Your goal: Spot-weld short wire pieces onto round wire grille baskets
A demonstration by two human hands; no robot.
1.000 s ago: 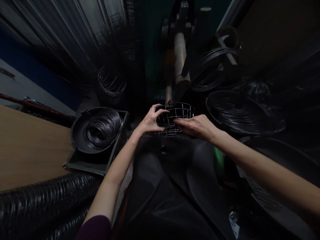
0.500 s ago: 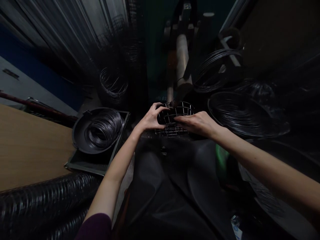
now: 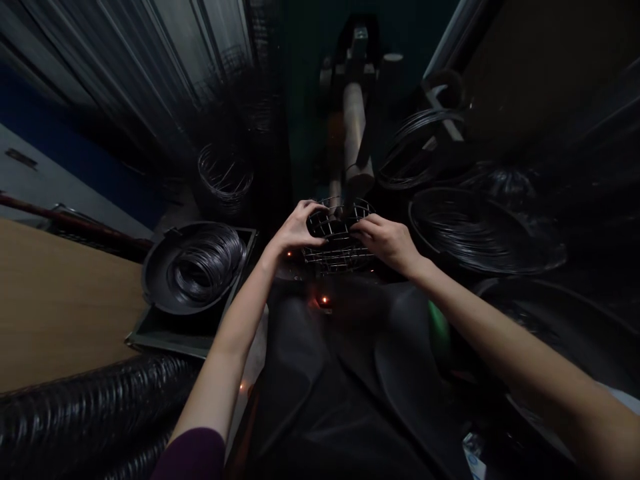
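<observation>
A round wire basket [image 3: 334, 248], made of thin metal rods, sits straight ahead of me on a dark machine surface. My left hand [image 3: 295, 229] curls its fingers over the basket's left rim. My right hand [image 3: 386, 241] grips the basket's right side, fingers bent onto the wires. Small orange sparks [image 3: 324, 301] glow just below the basket and near my left wrist.
A coil of dark wire lies in a round black tray [image 3: 193, 267] at the left, beside a wooden tabletop [image 3: 55, 300]. More wire coils [image 3: 475, 230] lie at the right. A ribbed black hose [image 3: 85, 407] runs along the lower left. A machine post [image 3: 353, 127] stands behind the basket.
Both hands have closed in a little on the basket, the right hand sliding leftward. Orange sparks now show below the basket. The view has shifted slightly.
</observation>
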